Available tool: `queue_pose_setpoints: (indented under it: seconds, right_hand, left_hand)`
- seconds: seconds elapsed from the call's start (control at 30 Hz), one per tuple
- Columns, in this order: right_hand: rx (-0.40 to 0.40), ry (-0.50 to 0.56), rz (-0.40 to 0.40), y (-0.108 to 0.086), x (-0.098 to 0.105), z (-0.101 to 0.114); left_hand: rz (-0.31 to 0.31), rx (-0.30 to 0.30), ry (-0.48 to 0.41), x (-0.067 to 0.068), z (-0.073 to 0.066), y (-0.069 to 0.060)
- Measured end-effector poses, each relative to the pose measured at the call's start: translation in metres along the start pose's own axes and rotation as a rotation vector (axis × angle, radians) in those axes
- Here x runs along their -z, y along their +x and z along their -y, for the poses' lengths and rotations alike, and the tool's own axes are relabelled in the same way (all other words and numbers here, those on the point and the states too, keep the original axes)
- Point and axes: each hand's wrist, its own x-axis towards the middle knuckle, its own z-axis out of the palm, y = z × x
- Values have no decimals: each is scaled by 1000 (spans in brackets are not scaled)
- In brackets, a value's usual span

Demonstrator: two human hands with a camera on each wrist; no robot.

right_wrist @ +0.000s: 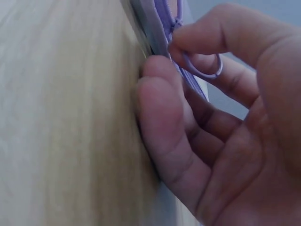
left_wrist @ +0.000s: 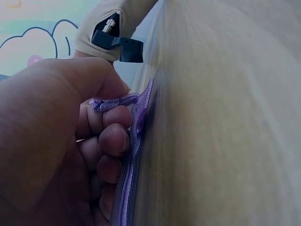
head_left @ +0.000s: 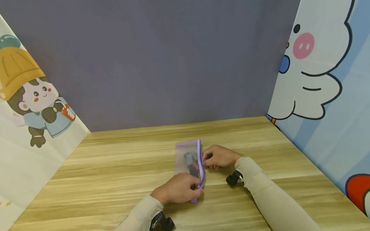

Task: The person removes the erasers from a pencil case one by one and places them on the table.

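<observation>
A see-through pouch point(head_left: 180, 160) with purple edging lies on the table, its zipper point(head_left: 199, 150) along the right side. Dark and grey items point(head_left: 191, 164) show through the mesh, their kind unclear. The zipper's near end is pinched by my left hand point(head_left: 179, 188), whose thumb and forefinger press the purple tape point(left_wrist: 109, 104) in the left wrist view. My right hand point(head_left: 222, 156) pinches the zipper pull at the pouch's right edge. A thin purple cord loop point(right_wrist: 219, 66) hangs from that pull, between thumb and forefinger. Part of the pouch is hidden under my left hand.
The pouch lies on a wood-grain table point(head_left: 115, 170). A grey panel point(head_left: 173, 64) rises behind it. Cartoon-printed panels stand at the left point(head_left: 17, 154) and right point(head_left: 326, 134). Small black cameras point(head_left: 233, 178) are strapped at both wrists.
</observation>
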Motion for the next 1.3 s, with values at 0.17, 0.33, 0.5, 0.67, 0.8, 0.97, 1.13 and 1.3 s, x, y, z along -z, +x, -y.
queue_pose_setpoints:
  seconds: [0.17, 0.33, 0.5, 0.67, 0.8, 0.97, 1.13, 1.3]
  right_hand:
    - [-3, 18, -34, -2, -2, 0]
    - [-17, 35, -73, -3, -3, -2]
    - [-20, 28, -85, -2, -3, -3]
    - [-10, 10, -91, -1, -3, -2]
    - [-12, 5, -93, 0, -2, -2]
    - [-24, 8, -101, 0, -2, -1]
    - [-26, 15, -119, 1, -3, 0]
    - [-27, 23, -130, 1, -4, 0]
  left_hand:
    - [5, 12, -15, -1, -1, 0]
    - [3, 15, -6, -2, -1, 1]
    - [6, 19, -11, -1, -1, 1]
    - [9, 27, -28, 0, -1, 1]
    - [6, 34, -31, 1, -1, 1]
    - [6, 38, -32, 1, -1, 1]
    - [3, 36, -36, 0, -1, 1]
    - [7, 38, -35, 0, -1, 0]
